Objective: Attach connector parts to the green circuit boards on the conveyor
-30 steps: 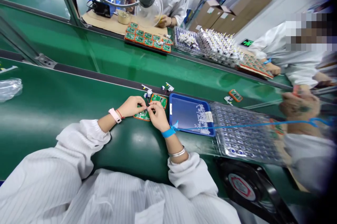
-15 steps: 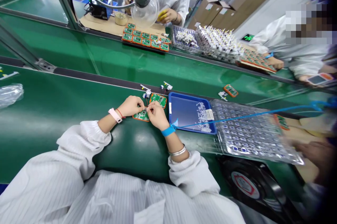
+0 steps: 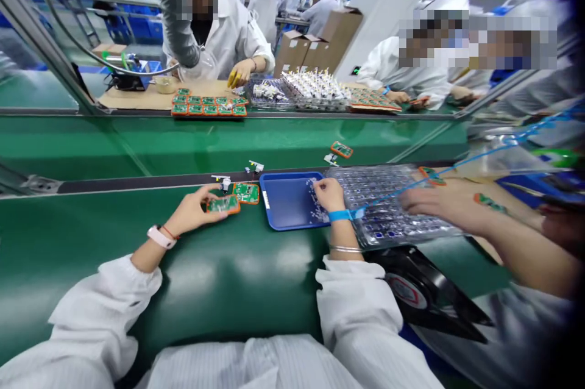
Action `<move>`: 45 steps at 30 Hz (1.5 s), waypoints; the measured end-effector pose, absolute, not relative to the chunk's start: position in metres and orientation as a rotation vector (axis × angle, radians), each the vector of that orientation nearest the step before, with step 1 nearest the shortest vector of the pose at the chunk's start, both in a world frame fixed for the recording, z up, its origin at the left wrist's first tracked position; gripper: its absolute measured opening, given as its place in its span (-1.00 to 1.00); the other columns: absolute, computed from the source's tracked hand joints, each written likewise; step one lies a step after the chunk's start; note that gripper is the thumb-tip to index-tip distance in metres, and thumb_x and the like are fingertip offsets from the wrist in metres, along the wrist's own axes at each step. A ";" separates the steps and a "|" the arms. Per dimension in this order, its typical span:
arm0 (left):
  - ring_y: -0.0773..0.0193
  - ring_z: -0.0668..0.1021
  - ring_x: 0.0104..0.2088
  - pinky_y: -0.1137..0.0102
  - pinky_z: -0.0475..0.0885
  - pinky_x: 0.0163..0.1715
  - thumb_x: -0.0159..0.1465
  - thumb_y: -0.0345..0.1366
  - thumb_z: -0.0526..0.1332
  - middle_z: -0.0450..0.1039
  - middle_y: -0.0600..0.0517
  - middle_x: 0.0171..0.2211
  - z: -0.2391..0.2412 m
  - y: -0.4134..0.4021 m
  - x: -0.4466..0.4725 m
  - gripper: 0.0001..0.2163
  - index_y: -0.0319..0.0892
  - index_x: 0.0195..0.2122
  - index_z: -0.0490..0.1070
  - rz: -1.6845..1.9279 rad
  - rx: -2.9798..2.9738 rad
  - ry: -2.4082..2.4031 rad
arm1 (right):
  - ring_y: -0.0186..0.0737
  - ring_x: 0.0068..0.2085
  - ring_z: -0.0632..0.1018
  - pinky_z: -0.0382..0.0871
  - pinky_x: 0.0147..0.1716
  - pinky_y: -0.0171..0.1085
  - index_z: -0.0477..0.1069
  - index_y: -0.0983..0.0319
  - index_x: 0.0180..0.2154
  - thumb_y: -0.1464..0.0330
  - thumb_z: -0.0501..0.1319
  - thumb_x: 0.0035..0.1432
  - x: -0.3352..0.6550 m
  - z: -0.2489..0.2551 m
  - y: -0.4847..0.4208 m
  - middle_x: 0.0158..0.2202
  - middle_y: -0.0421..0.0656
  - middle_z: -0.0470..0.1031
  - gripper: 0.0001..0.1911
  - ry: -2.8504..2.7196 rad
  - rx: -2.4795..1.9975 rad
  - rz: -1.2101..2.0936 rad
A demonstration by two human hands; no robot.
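My left hand (image 3: 194, 209) grips a green circuit board (image 3: 223, 204) with an orange edge, thumb along its near side. Just right of it a second circuit board (image 3: 247, 192) lies on the green bench. A small white part (image 3: 223, 183) with a thin arm sits behind the held board. Over the right side of a blue tray (image 3: 266, 209) is my right hand (image 3: 329, 195), its fingers pinched together by a scatter of tiny white pieces (image 3: 319, 216). Whether a piece is between those fingertips is hidden.
Right of the tray lies a clear plastic blister tray (image 3: 388, 218) full of small parts, with a co-worker's hand (image 3: 429, 201) reaching over it. A black fan (image 3: 425, 285) stands below. Another circuit board (image 3: 342, 149) rests on the green strip beyond. A blue wrist cord (image 3: 411, 185) runs right.
My right hand has left the circuit board and moved right to the blue tray. My left hand now holds the board raised and tilted. The view has swung up and right.
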State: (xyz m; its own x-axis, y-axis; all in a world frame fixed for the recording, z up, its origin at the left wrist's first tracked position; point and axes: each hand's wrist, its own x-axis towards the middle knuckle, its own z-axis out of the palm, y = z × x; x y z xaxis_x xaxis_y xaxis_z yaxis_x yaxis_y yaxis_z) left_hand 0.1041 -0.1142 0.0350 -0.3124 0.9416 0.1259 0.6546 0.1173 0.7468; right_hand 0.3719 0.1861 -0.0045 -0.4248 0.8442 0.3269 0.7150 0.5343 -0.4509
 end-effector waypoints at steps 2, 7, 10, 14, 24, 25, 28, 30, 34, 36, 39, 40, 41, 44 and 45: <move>0.14 0.56 -0.23 0.26 0.42 -0.21 0.08 0.02 0.26 0.51 -0.09 -0.22 0.047 -0.089 0.085 -0.37 -0.17 0.11 0.18 1.335 1.314 1.983 | -0.14 -0.31 0.42 0.31 -0.22 -0.19 0.33 0.24 -0.64 0.43 0.13 -0.06 0.377 -0.012 0.190 -0.49 -0.05 0.44 -0.84 -2.289 -1.260 0.327; 0.12 0.49 -0.07 0.25 0.38 -0.08 0.06 -0.09 0.32 0.41 -0.14 -0.05 0.045 -0.023 0.037 -0.38 -0.18 0.10 0.16 1.780 1.285 2.353 | -0.13 -0.29 0.43 0.31 -0.19 -0.21 0.35 0.24 -0.65 0.47 0.12 -0.08 0.373 -0.017 0.185 -0.47 -0.03 0.46 -0.83 -2.329 -1.229 0.319; 0.03 0.47 -0.04 0.18 0.35 -0.04 0.09 -0.14 0.31 0.41 -0.18 -0.04 0.022 -0.003 0.019 -0.39 -0.21 0.12 0.15 1.450 1.462 2.546 | -0.14 -0.30 0.44 0.31 -0.21 -0.23 0.35 0.24 -0.66 0.48 0.13 -0.08 0.374 -0.016 0.186 -0.48 -0.03 0.46 -0.82 -2.360 -1.216 0.312; -0.10 0.41 0.02 0.08 0.31 -0.01 0.11 -0.17 0.29 0.36 -0.27 0.01 0.004 -0.003 0.020 -0.41 -0.28 0.13 0.17 0.991 1.545 2.714 | -0.16 -0.31 0.45 0.30 -0.22 -0.26 0.34 0.25 -0.66 0.50 0.13 -0.08 0.375 -0.016 0.188 -0.48 -0.04 0.47 -0.82 -2.413 -1.204 0.318; 0.00 0.43 -0.02 0.16 0.30 -0.01 0.05 0.05 0.30 0.39 -0.17 -0.02 0.010 -0.035 0.118 -0.32 -0.18 0.13 0.21 0.698 2.160 1.968 | -0.05 -0.19 0.43 0.31 -0.10 -0.08 0.32 0.25 -0.59 0.48 0.08 -0.01 0.361 -0.005 0.164 -0.34 0.05 0.41 -0.84 -2.340 -1.021 0.431; 0.01 0.43 -0.03 0.17 0.30 -0.02 0.06 0.04 0.30 0.39 -0.17 -0.03 0.008 -0.041 0.121 -0.33 -0.18 0.13 0.21 0.712 2.122 1.986 | -0.06 -0.17 0.42 0.31 -0.10 -0.09 0.33 0.25 -0.57 0.45 0.09 0.01 0.353 0.000 0.151 -0.30 0.03 0.41 -0.85 -2.302 -0.931 0.510; 0.01 0.41 -0.01 0.17 0.29 -0.01 0.04 0.03 0.32 0.36 -0.17 0.01 0.005 -0.068 0.129 -0.31 -0.20 0.13 0.20 0.748 2.037 1.978 | -0.13 -0.13 0.42 0.34 -0.17 -0.16 0.36 0.23 -0.48 0.33 0.09 0.11 0.320 0.009 0.095 -0.20 -0.03 0.39 -0.83 -2.248 -0.644 0.811; 0.01 0.40 -0.02 0.16 0.28 -0.01 0.03 0.04 0.32 0.36 -0.16 0.00 0.004 -0.087 0.135 -0.32 -0.19 0.11 0.22 0.757 1.991 1.981 | -0.17 -0.13 0.42 0.34 -0.16 -0.18 0.35 0.22 -0.46 0.32 0.08 0.14 0.301 0.009 0.056 -0.18 -0.06 0.37 -0.83 -2.257 -0.508 1.001; 0.04 0.38 -0.02 0.16 0.28 -0.01 0.04 0.00 0.32 0.33 -0.13 -0.04 0.008 -0.107 0.145 -0.41 -0.18 0.04 0.30 0.900 1.888 2.004 | -0.18 -0.09 0.41 0.28 -0.04 -0.16 0.31 0.22 -0.46 0.37 0.07 0.13 0.282 -0.003 0.012 -0.19 -0.07 0.32 -0.86 -2.241 -0.447 1.176; 0.10 0.39 -0.05 0.20 0.29 -0.03 0.14 -0.10 0.25 0.34 -0.10 -0.09 0.010 -0.106 0.147 -0.63 -0.16 -0.08 0.40 0.998 1.838 2.007 | -0.16 -0.07 0.40 0.27 -0.02 -0.13 0.30 0.21 -0.45 0.37 0.08 0.13 0.281 -0.009 0.008 -0.18 -0.06 0.31 -0.87 -2.235 -0.456 1.198; 0.18 0.43 -0.16 0.23 0.32 -0.09 0.23 -0.25 0.15 0.40 -0.04 -0.21 0.010 -0.099 0.146 -0.85 -0.15 -0.32 0.49 1.068 1.772 1.990 | -0.14 -0.07 0.38 0.25 -0.01 -0.09 0.31 0.21 -0.43 0.36 0.09 0.13 0.282 -0.013 0.011 -0.17 -0.07 0.32 -0.89 -2.242 -0.471 1.183; 0.19 0.44 -0.19 0.24 0.32 -0.11 0.22 -0.27 0.16 0.42 -0.03 -0.25 0.010 -0.097 0.145 -0.85 -0.15 -0.37 0.49 1.082 1.747 1.974 | -0.13 -0.07 0.38 0.24 -0.01 -0.07 0.32 0.21 -0.43 0.36 0.09 0.14 0.283 -0.013 0.012 -0.17 -0.07 0.33 -0.89 -2.252 -0.475 1.172; 0.20 0.45 -0.21 0.25 0.33 -0.13 0.21 -0.28 0.17 0.44 -0.02 -0.27 0.009 -0.095 0.144 -0.86 -0.16 -0.39 0.50 1.095 1.718 1.952 | -0.13 -0.07 0.38 0.23 -0.01 -0.07 0.32 0.21 -0.43 0.35 0.10 0.14 0.283 -0.013 0.012 -0.17 -0.07 0.34 -0.88 -2.266 -0.477 1.164; 0.20 0.48 -0.22 0.26 0.36 -0.14 0.17 -0.30 0.22 0.46 -0.02 -0.27 0.008 -0.094 0.141 -0.90 -0.17 -0.41 0.52 1.142 1.614 1.883 | -0.12 -0.07 0.37 0.22 -0.01 -0.07 0.33 0.21 -0.43 0.34 0.10 0.14 0.284 -0.010 0.012 -0.17 -0.07 0.35 -0.87 -2.311 -0.466 1.166; 0.20 0.49 -0.21 0.27 0.37 -0.14 0.16 -0.30 0.23 0.47 -0.02 -0.26 0.008 -0.095 0.140 -0.90 -0.17 -0.41 0.52 1.156 1.580 1.863 | -0.12 -0.06 0.37 0.22 -0.01 -0.08 0.33 0.21 -0.43 0.33 0.10 0.15 0.284 -0.009 0.012 -0.17 -0.07 0.35 -0.86 -2.320 -0.458 1.170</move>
